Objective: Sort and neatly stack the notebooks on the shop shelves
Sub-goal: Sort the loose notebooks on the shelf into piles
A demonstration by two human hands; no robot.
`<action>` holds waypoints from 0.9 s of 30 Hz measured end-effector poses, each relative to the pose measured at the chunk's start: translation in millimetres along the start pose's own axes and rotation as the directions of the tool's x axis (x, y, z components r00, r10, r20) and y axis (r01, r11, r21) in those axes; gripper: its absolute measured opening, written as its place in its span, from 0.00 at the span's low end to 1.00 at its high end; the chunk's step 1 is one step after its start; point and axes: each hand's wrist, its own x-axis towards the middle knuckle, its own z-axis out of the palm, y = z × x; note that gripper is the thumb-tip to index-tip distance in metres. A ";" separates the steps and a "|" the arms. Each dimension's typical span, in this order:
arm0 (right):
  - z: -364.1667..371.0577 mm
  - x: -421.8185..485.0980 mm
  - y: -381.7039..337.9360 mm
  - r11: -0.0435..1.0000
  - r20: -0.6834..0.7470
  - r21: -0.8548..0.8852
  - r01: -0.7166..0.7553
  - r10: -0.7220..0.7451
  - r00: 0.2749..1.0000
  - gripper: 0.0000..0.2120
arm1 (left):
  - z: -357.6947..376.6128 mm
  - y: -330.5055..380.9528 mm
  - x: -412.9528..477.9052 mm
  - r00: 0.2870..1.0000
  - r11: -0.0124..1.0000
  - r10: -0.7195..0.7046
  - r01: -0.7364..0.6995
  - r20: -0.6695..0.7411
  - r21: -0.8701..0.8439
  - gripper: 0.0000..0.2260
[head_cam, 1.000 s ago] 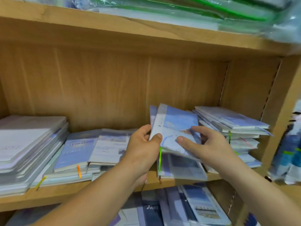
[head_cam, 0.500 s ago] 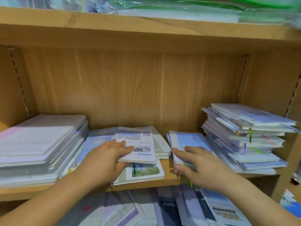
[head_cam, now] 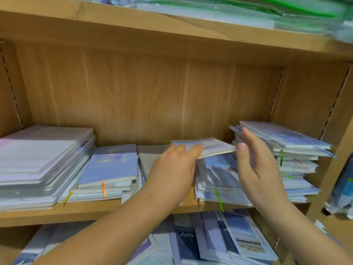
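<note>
My left hand (head_cam: 174, 167) holds a pale blue notebook (head_cam: 212, 147) by its left edge, lifted and tilted above the low middle stack (head_cam: 219, 175) on the wooden shelf (head_cam: 95, 209). My right hand (head_cam: 252, 163) stands edge-on with straight fingers just right of that notebook, between it and the tall right stack (head_cam: 298, 155); whether it touches the notebook is unclear. A blue notebook with an orange ribbon (head_cam: 110, 165) tops the stack left of my hands.
A thick pile of large white notebooks (head_cam: 42, 159) fills the shelf's left end. More notebooks (head_cam: 229, 240) lie loosely on the shelf below. Plastic-wrapped goods (head_cam: 248, 8) overhang the shelf above. The cabinet's right wall (head_cam: 342, 131) is close.
My left hand left the middle-left stack and carried a notebook right, over the low stack. My right hand lifted off that stack and turned edge-on beside it.
</note>
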 end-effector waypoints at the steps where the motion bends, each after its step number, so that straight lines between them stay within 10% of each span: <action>1: -4.8 -0.8 -2.1 0.994 -0.035 -0.065 0.089 -0.091 0.995 0.22 | 9.3 12.4 4.5 0.995 1.000 0.014 -0.014 0.102 -0.002 0.21; 4: -8.9 -10.0 0.0 0.949 0.207 -0.220 0.226 -0.181 0.961 0.21 | 25.8 32.8 -1.5 0.907 0.989 0.097 -0.041 0.410 -0.142 0.19; 8: 3.9 -26.0 17.5 0.898 0.638 -0.401 0.183 0.131 0.759 0.27 | 7.1 -9.2 -15.6 0.961 0.999 0.001 -0.015 0.276 0.048 0.19; 12: 16.5 -15.3 23.0 0.865 0.605 -0.476 0.159 0.191 0.773 0.26 | -27.5 -84.8 -22.1 0.923 0.927 -0.252 0.145 0.290 0.345 0.19; 18: 57.8 24.7 -5.1 0.922 0.567 -0.386 0.025 0.216 0.795 0.26 | -31.8 -116.1 -29.6 0.901 0.977 -0.211 0.191 0.378 0.092 0.21; 27: 119.7 61.9 -15.3 0.875 0.710 -0.480 -0.058 0.427 0.560 0.47 | -18.9 -112.3 -27.1 0.809 0.958 -0.275 0.185 0.520 0.218 0.24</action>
